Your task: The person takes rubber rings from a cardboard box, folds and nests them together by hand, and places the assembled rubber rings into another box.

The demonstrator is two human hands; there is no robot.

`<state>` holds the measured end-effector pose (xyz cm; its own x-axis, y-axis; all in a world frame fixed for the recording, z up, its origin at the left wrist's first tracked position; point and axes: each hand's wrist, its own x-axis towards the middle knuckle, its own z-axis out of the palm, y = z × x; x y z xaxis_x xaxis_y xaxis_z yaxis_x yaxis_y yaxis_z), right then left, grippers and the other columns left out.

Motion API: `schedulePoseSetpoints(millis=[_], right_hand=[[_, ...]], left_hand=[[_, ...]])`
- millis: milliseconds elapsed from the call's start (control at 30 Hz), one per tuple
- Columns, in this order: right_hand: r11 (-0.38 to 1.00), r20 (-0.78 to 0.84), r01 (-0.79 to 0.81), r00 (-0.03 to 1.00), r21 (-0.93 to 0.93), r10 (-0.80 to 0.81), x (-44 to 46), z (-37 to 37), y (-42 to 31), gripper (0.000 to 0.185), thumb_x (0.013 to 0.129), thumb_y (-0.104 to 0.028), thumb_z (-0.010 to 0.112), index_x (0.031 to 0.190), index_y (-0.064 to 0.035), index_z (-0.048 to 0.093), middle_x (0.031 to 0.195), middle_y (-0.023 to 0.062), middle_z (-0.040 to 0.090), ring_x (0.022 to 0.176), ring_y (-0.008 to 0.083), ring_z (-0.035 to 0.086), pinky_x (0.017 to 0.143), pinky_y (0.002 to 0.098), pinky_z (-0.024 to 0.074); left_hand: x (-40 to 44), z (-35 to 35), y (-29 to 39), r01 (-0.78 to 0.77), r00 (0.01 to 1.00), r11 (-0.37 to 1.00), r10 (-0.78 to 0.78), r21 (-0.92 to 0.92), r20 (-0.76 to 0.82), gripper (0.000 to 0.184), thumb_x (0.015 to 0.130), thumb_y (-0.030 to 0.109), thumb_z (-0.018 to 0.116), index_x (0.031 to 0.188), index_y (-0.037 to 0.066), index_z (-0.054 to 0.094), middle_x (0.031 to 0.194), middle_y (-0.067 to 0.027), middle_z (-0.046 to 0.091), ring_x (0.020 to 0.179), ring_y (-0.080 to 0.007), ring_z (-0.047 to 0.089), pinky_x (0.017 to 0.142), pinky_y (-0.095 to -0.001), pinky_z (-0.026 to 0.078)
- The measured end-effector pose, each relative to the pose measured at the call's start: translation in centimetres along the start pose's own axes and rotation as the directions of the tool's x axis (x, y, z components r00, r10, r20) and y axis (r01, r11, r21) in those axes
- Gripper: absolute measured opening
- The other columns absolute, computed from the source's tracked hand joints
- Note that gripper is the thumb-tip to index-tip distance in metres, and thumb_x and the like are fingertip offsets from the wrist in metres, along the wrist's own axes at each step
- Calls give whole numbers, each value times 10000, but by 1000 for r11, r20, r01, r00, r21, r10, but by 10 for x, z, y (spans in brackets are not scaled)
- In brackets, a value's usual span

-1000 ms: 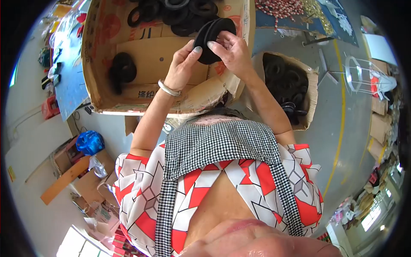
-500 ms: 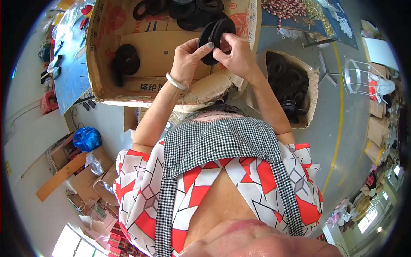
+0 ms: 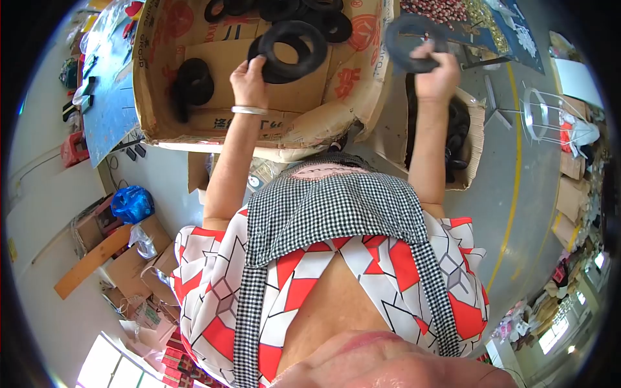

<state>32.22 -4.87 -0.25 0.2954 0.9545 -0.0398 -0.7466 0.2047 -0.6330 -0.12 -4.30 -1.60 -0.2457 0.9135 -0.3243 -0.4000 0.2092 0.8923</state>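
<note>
My left hand (image 3: 250,83), with a pale bracelet on its wrist, is closed on the near left edge of black rings (image 3: 317,53), one overlapping another. These rings are held up over the large cardboard box. My right hand (image 3: 438,79) grips a single black ring (image 3: 393,45) by its lower edge, above the right side of that box; both are blurred by motion. More black rings (image 3: 281,9) lie at the back of the large box, and a small pile of rings (image 3: 195,81) sits at its left.
The large cardboard box (image 3: 259,150) has a worn front edge. Beside it on the right stands a smaller cardboard box (image 3: 477,129) with black rings inside. Blue-topped tables (image 3: 107,123) flank the work; the right one carries red-and-white beads (image 3: 433,10). A white wire frame (image 3: 534,115) stands farther right.
My hands were together over the rings and are now apart. My right hand has moved right with one ring, while my left has shifted slightly left, still holding rings.
</note>
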Motion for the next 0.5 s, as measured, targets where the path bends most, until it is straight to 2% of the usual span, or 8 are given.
schedulePoseSetpoints(millis=[100,167,233,267,300,367,433,500], right_hand=[[798,-69,371,888,-475,-455,-18,36,-7,271,739,28,472,1006,25,515,791,64,551,693,155,522,693,277,453],[657,192,337,939,-674,-285,-43,64,8,381,799,-52,512,1167,31,456,916,52,566,860,140,541,807,260,442],[576,338,293,941,-764,-30,-62,70,30,569,817,-107,600,1315,-23,339,1048,73,540,925,145,522,869,292,417],[569,385,351,921,-744,-65,-66,74,41,698,764,-252,705,1313,-26,338,967,74,558,884,168,529,839,323,431],[694,389,342,916,-634,-96,-73,76,45,715,754,-224,715,1322,-30,328,1011,94,556,910,176,535,834,320,442],[702,139,163,986,-694,-92,-88,85,21,669,767,-178,688,1315,-26,336,1051,105,554,929,173,543,837,308,447],[827,-82,-5,995,-562,-50,-88,61,-6,555,790,-126,600,1285,-12,377,1024,107,571,915,166,566,826,290,457],[969,-133,49,988,-241,-83,-92,34,-37,464,804,-88,481,1251,10,409,1007,138,573,867,227,581,827,360,471]], left_hand=[[-5,7,8,-8,998,997,13,-77,60,95,807,72,607,860,-6,618,770,-37,633,642,-107,599,540,-213,490],[-23,30,12,-34,995,998,38,-45,89,69,807,70,609,821,5,628,727,-4,619,626,-67,566,545,-193,460],[-44,58,5,-276,937,954,241,113,253,130,825,80,590,821,-44,632,692,21,591,627,-51,521,548,-198,429],[-55,68,1,-406,871,890,308,208,384,142,824,67,591,882,-59,623,737,-2,603,661,-67,540,578,-212,454],[-67,83,-9,-491,809,858,386,149,443,174,773,17,614,935,-47,613,803,-64,621,676,-118,582,604,-227,484],[-95,105,0,-856,500,386,446,344,742,491,643,35,676,1110,-15,532,1080,-189,535,995,-330,532,849,-376,466],[-112,120,-3,-878,365,425,294,221,884,669,655,114,727,1237,-6,420,1253,-193,411,1160,-354,407,964,-406,380],[-117,129,-1,-879,194,475,267,47,944,752,643,139,751,1280,-7,378,1266,-193,406,1156,-347,414,960,-400,384]])
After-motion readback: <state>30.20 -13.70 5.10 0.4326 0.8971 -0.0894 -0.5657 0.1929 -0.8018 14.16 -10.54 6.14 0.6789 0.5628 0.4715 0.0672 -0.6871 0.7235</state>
